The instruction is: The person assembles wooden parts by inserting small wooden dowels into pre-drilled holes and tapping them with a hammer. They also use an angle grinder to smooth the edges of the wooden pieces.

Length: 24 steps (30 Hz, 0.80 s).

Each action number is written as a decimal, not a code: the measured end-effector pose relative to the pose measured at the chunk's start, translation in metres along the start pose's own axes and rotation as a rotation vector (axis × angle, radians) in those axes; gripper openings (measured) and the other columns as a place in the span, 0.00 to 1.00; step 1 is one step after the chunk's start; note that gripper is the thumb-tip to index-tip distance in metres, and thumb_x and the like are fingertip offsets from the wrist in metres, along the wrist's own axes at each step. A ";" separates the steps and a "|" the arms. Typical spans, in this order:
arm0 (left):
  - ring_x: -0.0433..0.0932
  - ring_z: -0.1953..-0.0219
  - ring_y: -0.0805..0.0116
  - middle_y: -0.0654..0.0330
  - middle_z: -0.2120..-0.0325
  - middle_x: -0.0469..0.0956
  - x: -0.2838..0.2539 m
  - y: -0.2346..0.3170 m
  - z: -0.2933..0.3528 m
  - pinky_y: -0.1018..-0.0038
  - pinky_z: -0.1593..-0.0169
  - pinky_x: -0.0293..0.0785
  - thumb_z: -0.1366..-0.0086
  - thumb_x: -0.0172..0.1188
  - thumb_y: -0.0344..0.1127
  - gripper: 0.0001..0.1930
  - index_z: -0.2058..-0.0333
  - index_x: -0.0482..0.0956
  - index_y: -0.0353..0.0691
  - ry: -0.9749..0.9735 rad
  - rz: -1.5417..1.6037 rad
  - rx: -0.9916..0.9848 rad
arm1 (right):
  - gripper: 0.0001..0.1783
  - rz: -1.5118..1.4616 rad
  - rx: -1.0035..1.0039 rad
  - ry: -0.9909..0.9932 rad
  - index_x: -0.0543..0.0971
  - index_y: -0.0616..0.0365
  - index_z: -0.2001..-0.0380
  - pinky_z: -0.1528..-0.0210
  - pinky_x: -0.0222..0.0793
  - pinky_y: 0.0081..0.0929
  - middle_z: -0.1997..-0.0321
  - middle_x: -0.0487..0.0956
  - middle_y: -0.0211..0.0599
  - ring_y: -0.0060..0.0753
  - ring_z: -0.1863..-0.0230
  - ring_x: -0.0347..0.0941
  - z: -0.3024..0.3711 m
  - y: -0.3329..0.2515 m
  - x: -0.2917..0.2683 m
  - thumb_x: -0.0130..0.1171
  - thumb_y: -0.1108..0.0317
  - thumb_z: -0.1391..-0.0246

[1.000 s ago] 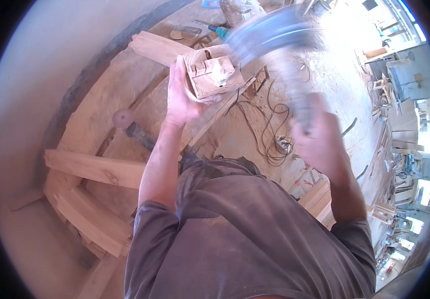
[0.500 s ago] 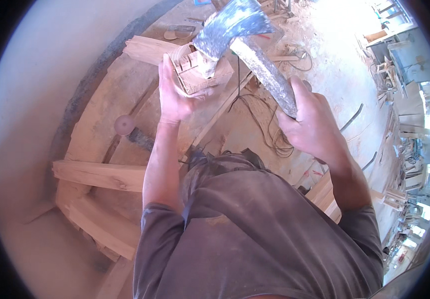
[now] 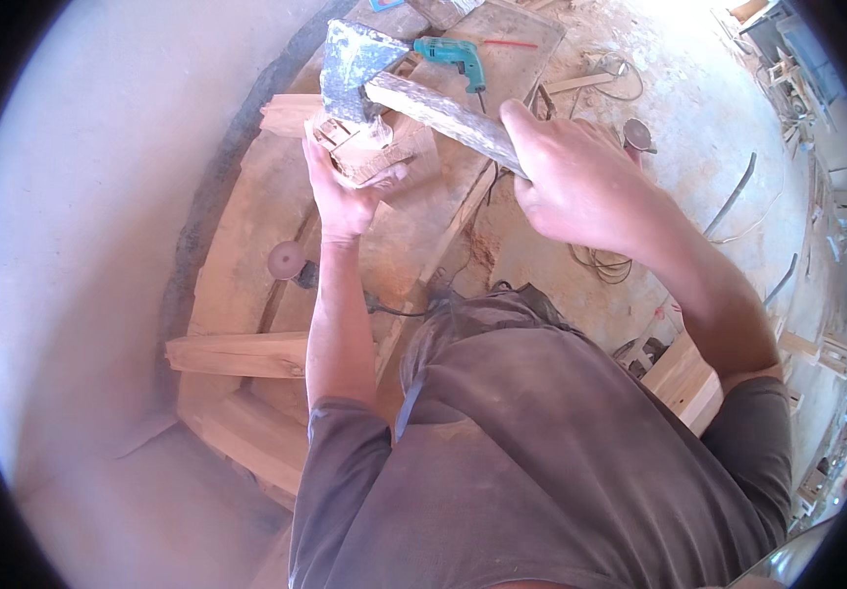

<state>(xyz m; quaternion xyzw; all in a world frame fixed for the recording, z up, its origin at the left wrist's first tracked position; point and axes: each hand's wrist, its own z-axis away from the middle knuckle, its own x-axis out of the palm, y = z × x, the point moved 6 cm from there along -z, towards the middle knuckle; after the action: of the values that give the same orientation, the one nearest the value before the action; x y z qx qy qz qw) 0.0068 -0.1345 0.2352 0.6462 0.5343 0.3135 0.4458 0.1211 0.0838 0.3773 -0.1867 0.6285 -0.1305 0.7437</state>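
My right hand is closed around the worn wooden handle of a hatchet. The hatchet's broad metal head is at the top of a notched wooden block, beside its cut slots; whether the edge is sunk in the wood cannot be made out. My left hand grips the block at its near end, thumb along the left side and fingers below. Part of the block's top is hidden by the hatchet head and a curled, split piece of wood.
A teal power drill lies beyond the hatchet. An angle grinder with a round disc rests left of my forearm, near a timber beam. Cables coil on the dusty floor at right. A pale wall bounds the left side.
The hatchet head has come down and left onto the block's top, with my right hand moving left and up. The drill has come into sight. The whole view has shifted somewhat.
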 end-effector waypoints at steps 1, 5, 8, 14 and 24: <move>0.76 0.46 0.62 0.57 0.45 0.69 0.002 0.007 0.000 0.66 0.42 0.79 0.60 0.83 0.26 0.50 0.40 0.61 0.39 -0.023 -0.034 0.033 | 0.18 0.022 -0.022 -0.004 0.70 0.66 0.52 0.69 0.74 0.45 0.75 0.79 0.51 0.53 0.72 0.80 -0.004 0.002 0.001 0.60 0.78 0.46; 0.76 0.45 0.62 0.56 0.44 0.69 0.006 0.005 0.002 0.63 0.43 0.81 0.56 0.81 0.26 0.47 0.39 0.60 0.38 -0.013 0.069 -0.081 | 0.19 -0.013 -0.114 0.142 0.70 0.67 0.52 0.68 0.74 0.44 0.74 0.79 0.51 0.52 0.72 0.80 0.010 -0.002 -0.013 0.61 0.79 0.48; 0.77 0.44 0.61 0.55 0.44 0.69 0.006 0.010 0.000 0.61 0.44 0.82 0.53 0.80 0.27 0.47 0.38 0.58 0.38 -0.041 -0.068 0.007 | 0.21 -0.019 -0.053 0.042 0.70 0.69 0.51 0.67 0.74 0.43 0.73 0.79 0.53 0.52 0.71 0.80 0.007 -0.001 -0.002 0.62 0.78 0.48; 0.75 0.43 0.59 0.56 0.44 0.67 -0.001 -0.002 0.005 0.61 0.41 0.78 0.55 0.82 0.31 0.49 0.37 0.60 0.38 -0.006 0.025 -0.022 | 0.19 -0.175 -0.037 0.043 0.72 0.70 0.54 0.67 0.76 0.39 0.74 0.78 0.49 0.44 0.73 0.79 -0.008 0.027 0.021 0.63 0.73 0.48; 0.66 0.43 0.37 0.41 0.43 0.66 -0.005 -0.042 0.020 0.50 0.38 0.64 0.55 0.80 0.42 0.55 0.33 0.57 0.33 0.045 -0.303 0.103 | 0.11 -1.089 0.589 -0.082 0.77 0.65 0.65 0.81 0.67 0.28 0.78 0.77 0.37 0.31 0.85 0.72 0.012 0.178 0.160 0.63 0.71 0.50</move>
<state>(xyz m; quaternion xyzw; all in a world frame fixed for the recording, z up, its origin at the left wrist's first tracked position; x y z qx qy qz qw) 0.0056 -0.1428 0.1892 0.5731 0.6509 0.2292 0.4421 0.1541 0.1757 0.1585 -0.2725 0.3514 -0.6520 0.6141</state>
